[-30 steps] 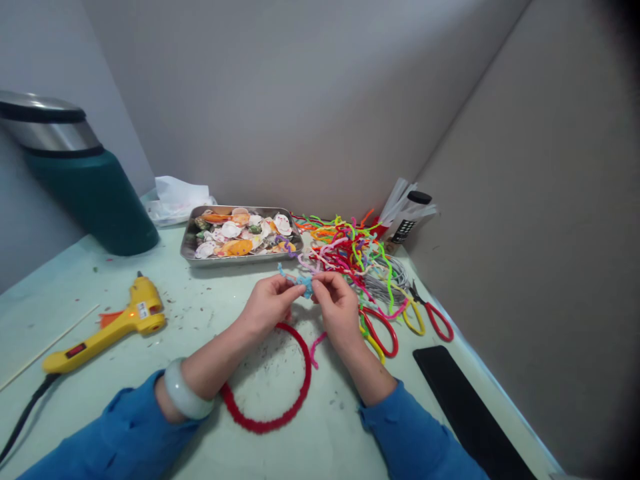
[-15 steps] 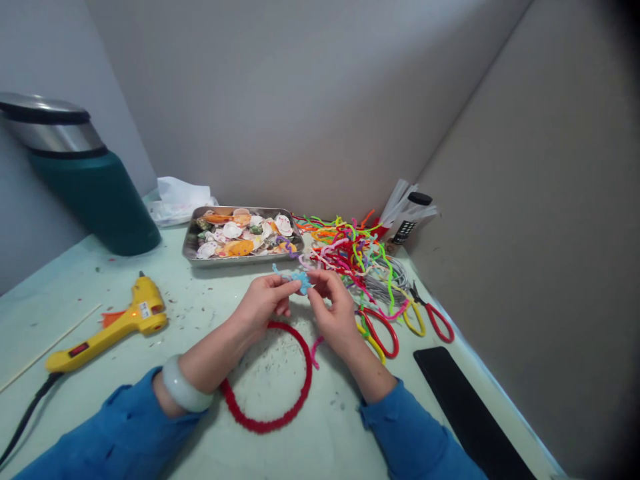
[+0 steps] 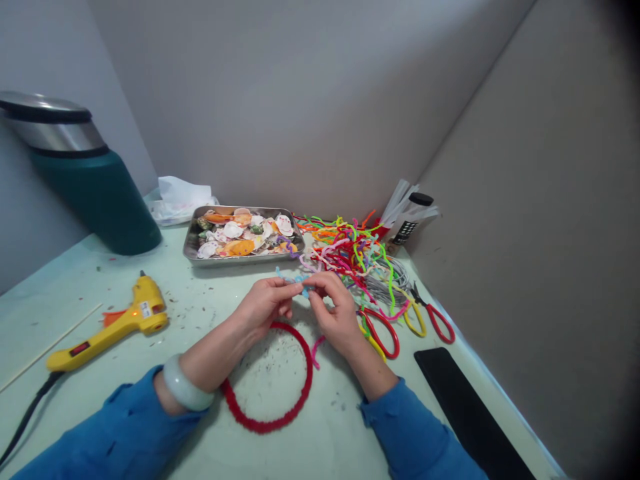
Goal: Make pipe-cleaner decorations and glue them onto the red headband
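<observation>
Shells (image 3: 235, 233) fill a metal tray (image 3: 243, 262) beyond the hands; tangled fuzzy pipe cleaners (image 3: 345, 252) lie to its right, a yellow plastic glue gun (image 3: 146, 308) well to the left. The left forearm (image 3: 220, 357) hides part of a round, fuzzy red ring (image 3: 263, 425) on the table (image 3: 340, 433). Left hand (image 3: 265, 308) and right hand (image 3: 334, 312) narrowly pinch a fuzzy light-blue piece (image 3: 301, 279), partly covered, above the table beyond the ring. Its long axis runs roughly crosswise, a thin free end pointing left and slightly away.
</observation>
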### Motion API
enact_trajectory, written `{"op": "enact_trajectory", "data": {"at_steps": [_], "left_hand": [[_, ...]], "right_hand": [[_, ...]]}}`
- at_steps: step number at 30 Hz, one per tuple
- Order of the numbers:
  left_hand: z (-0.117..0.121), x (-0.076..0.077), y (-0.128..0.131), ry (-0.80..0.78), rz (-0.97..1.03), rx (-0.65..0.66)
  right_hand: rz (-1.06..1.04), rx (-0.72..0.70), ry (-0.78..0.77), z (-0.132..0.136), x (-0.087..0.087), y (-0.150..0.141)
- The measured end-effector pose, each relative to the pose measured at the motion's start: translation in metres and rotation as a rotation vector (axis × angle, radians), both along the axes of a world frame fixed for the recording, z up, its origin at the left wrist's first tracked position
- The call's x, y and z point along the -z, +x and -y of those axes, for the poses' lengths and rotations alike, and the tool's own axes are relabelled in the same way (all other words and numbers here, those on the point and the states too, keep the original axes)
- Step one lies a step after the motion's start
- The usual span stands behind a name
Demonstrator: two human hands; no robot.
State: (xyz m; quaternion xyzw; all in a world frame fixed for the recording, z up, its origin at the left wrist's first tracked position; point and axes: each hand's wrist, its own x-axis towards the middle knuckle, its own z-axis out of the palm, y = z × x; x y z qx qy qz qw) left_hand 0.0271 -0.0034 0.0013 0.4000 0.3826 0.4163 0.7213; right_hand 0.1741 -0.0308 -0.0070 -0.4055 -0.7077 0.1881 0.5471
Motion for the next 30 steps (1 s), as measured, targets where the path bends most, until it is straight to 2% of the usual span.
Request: {"op": "enact_trajectory", "data": {"at_steps": [5, 17, 20, 24, 30], "left_hand": [[0.002, 0.001, 0.001, -0.001, -0.001, -0.01], [0.001, 0.0, 0.001, 0.025, 0.017, 0.004], [0.001, 0.001, 0.003, 0.037, 0.026, -0.04], [0.001, 0.003, 0.004, 0.058, 0.032, -0.122], [0.001, 0.003, 0.006, 0.088, 0.015, -0.176]], "right_hand": [[0.05, 0.025, 0.043, 0.0, 0.003, 0.0], [-0.002, 0.013, 0.013, -0.001, 0.005, -0.001], [-0.048, 0.075, -0.031, 0.0, 0.007, -0.004], [-0.119, 0.189, -0.163, 0.002, 0.009, -0.007], [-0.114, 0.14, -0.236, 0.002, 0.011, -0.013]]}}
